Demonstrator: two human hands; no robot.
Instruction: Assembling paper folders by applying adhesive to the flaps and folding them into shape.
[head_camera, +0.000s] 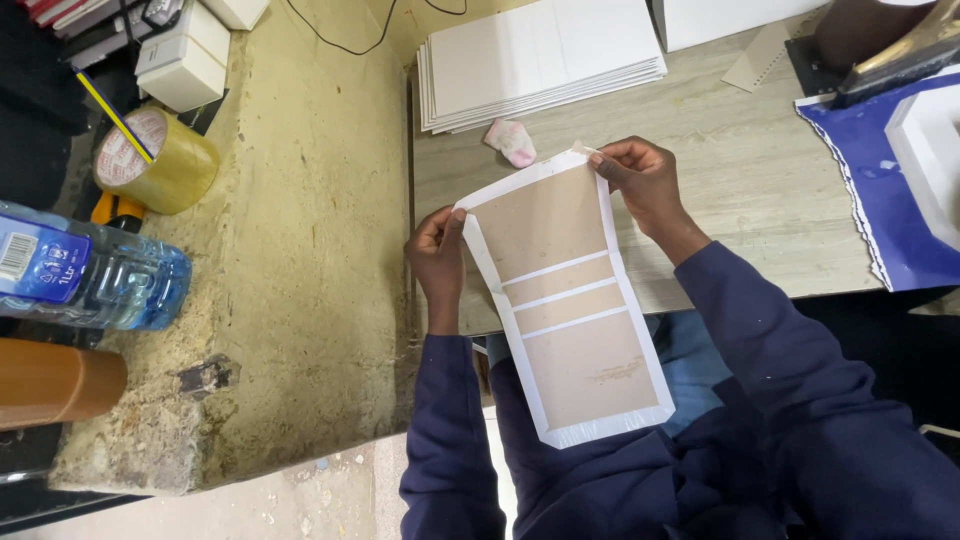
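2 hands (437, 250) (640, 180) grip 1 card panel (565, 300); approx. 8 sheets stacked (540, 60).

Long dark navy sleeves to the wrists, bare hands, lighter blue garment beneath at the lap.

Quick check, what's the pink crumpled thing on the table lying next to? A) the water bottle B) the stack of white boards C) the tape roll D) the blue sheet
B: the pink crumpled piece lies just below the stack of white boards, far from the rest.
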